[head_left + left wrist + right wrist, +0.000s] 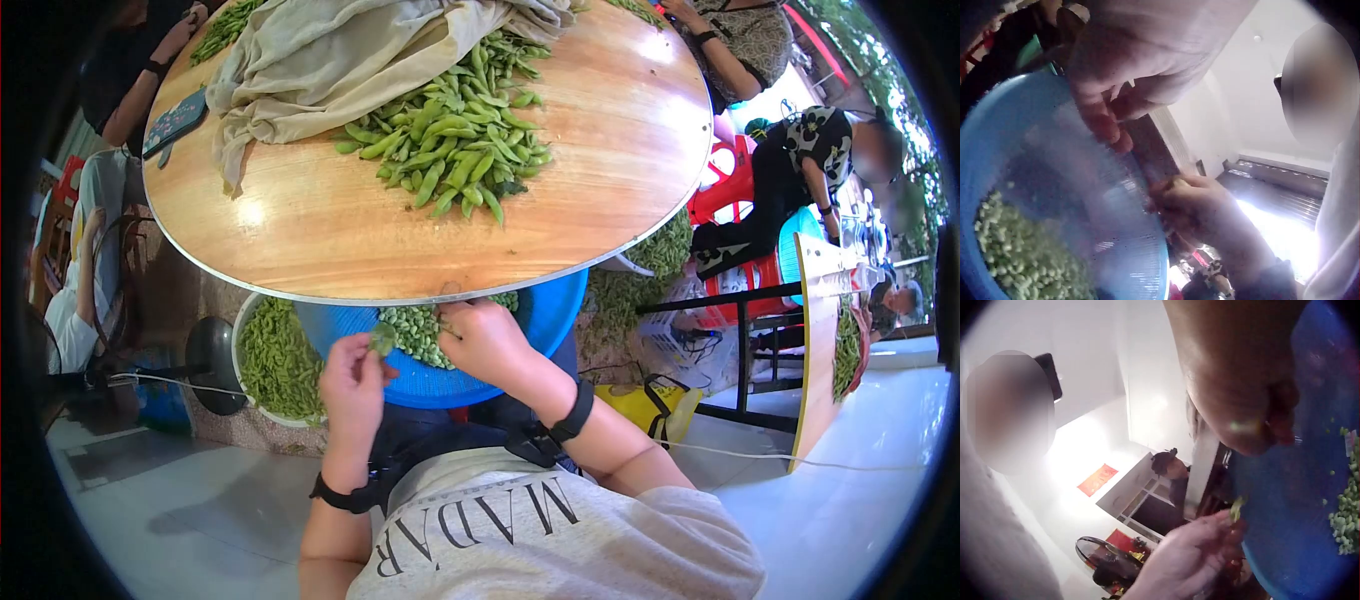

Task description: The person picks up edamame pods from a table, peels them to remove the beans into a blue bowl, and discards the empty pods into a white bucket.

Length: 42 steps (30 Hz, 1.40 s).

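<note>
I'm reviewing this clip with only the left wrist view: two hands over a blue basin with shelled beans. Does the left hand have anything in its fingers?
Observer: Yes, the left hand pinches a small green piece.
Operator: And what lies on the table?
Observer: Green pods, heaped on the wood.
Operator: Anything beside the basin?
Observer: A pale-rimmed container full of pods, on the left hand's side.
</note>
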Each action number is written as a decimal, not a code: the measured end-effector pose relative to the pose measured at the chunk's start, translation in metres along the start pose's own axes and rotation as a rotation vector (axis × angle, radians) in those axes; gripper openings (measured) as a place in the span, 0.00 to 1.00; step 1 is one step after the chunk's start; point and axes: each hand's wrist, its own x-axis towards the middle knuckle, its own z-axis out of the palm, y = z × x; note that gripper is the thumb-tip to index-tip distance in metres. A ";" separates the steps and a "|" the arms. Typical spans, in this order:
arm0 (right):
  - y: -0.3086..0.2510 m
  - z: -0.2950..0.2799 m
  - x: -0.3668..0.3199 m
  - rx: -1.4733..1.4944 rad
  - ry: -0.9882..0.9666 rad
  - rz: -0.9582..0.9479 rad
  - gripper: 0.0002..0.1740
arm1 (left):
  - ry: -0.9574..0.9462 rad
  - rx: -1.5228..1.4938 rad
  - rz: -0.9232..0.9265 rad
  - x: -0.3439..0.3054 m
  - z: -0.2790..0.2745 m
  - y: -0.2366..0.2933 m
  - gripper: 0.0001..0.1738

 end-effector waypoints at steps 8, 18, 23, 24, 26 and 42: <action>-0.037 -0.088 0.022 -0.115 0.324 -0.018 0.09 | 0.067 -0.134 -0.117 0.018 -0.028 -0.005 0.08; -0.009 -0.107 0.041 0.033 0.224 0.150 0.08 | 0.419 0.617 -0.123 0.018 -0.108 -0.040 0.14; -0.031 -0.093 0.016 0.998 -0.146 0.364 0.06 | -0.150 -0.089 -0.188 -0.012 -0.035 0.069 0.14; -0.036 -0.082 0.010 1.148 -0.207 0.360 0.06 | -0.229 -0.158 -0.059 -0.014 -0.019 0.073 0.16; -0.042 -0.064 -0.002 1.213 -0.319 0.371 0.05 | -0.304 -0.435 -0.101 -0.014 0.007 0.075 0.15; -0.052 -0.065 -0.010 0.869 -0.491 0.145 0.18 | -0.091 0.335 0.621 -0.033 0.011 0.080 0.08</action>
